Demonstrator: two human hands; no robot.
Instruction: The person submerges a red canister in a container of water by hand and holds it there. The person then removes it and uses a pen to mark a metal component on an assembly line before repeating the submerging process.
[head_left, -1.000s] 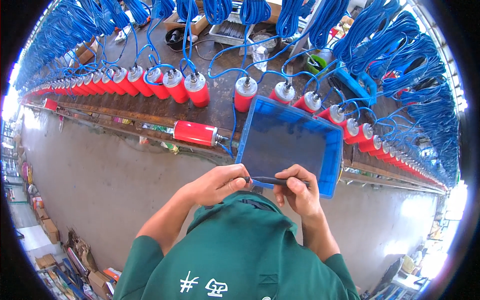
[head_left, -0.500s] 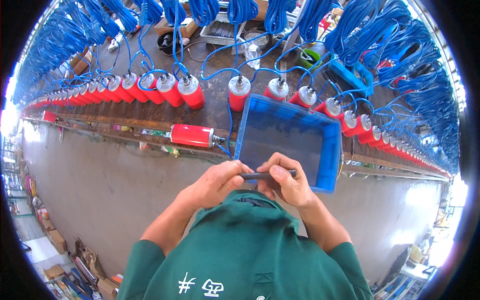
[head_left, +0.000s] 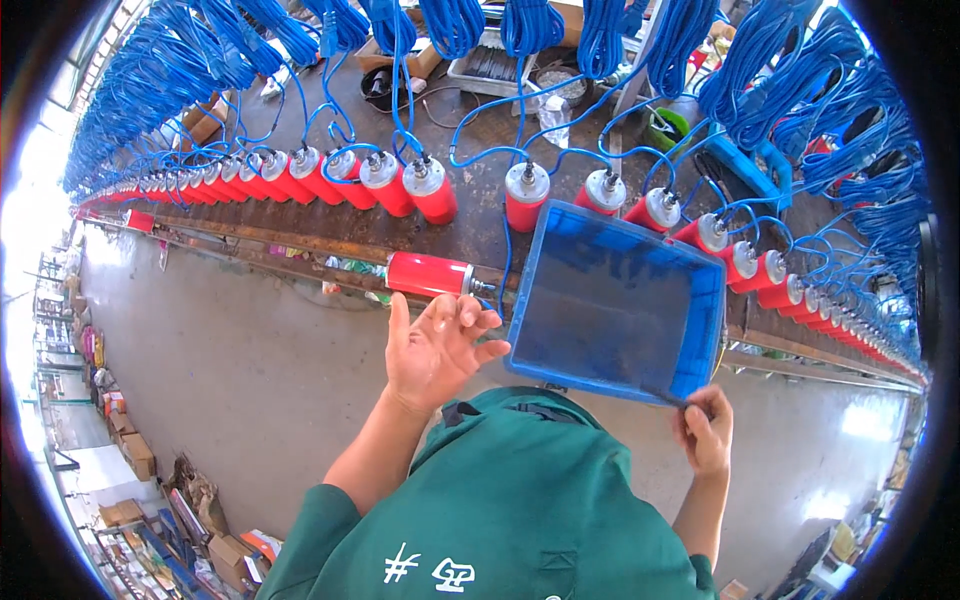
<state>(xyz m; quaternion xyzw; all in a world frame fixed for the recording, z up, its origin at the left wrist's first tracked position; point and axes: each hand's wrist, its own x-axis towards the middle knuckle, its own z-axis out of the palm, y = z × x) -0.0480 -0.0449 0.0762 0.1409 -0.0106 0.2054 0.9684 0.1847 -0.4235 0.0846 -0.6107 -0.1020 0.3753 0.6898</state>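
My left hand [head_left: 432, 352] is raised with the palm up and the fingers spread, holding nothing. Just beyond its fingertips a red cylinder with a metal end [head_left: 428, 273] lies on its side at the bench edge, a blue cable running from it. My right hand [head_left: 708, 432] pinches a thin dark rod [head_left: 672, 398] beside the near right corner of a blue plastic crate [head_left: 717, 320]. The crate's bottom is dark, and it sits on the bench edge in front of me. Much of the rod is hidden by my fingers or blurred.
Red cylinders [head_left: 430, 192] with metal tops stand in a long row along the bench [head_left: 480, 185], each trailing blue cable. Coiled blue cables [head_left: 530, 28] hang above. A white tray [head_left: 490, 68], a green container [head_left: 667, 128] and a blue basket [head_left: 750, 175] stand farther back.
My hands have come apart. The right one has moved right with the dark rod to the crate's near corner; the left has let go and opened. The view has shifted slightly.
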